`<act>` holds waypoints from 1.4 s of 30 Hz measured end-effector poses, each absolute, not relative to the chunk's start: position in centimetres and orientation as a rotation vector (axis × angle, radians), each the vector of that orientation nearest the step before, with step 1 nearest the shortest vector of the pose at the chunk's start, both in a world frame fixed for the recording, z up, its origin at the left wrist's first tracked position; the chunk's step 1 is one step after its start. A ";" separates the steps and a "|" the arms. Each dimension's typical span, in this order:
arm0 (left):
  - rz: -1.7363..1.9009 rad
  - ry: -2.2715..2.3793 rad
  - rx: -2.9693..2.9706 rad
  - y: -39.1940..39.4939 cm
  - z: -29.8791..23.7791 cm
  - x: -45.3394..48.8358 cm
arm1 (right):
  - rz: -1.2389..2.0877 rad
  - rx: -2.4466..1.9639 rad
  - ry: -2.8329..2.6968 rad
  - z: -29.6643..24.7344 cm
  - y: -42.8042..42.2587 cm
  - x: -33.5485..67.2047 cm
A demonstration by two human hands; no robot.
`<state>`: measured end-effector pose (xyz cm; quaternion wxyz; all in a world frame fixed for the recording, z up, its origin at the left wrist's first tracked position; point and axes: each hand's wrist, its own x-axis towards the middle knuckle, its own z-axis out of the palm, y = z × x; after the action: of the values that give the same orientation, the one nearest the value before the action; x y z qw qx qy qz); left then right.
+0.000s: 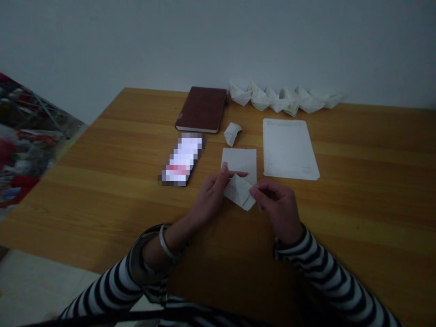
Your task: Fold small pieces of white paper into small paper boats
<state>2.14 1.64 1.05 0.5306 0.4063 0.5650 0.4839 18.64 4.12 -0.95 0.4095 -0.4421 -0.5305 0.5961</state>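
Between my two hands is a piece of folded white paper [239,192], pointed at its top and bottom. My left hand [214,188] grips its left side, thumb raised and a finger stretched behind the upper edge. At the right corner, my right hand [277,202] pinches the paper between thumb and index finger. Just beyond lies a small lined sheet [239,158], partly covered by my left hand and the folded paper. Farther back sits a small crumpled-looking folded paper piece [232,134].
On the wooden table [368,181], a lit phone [183,159] lies left of my hands, with a brown notebook [203,109] behind it. A stack of lined paper [289,149] is at the right. Several folded paper boats [284,100] line the wall.
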 end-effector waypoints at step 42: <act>0.848 1.277 1.071 1.7 0.9 1.0 | 1.431 -1.113 -1.450 -0.3 3.6 19.3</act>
<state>0.99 1.70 0.92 0.5937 0.4607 0.5496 0.3650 19.25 3.56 -0.32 0.3986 -0.4397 -0.5729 0.5654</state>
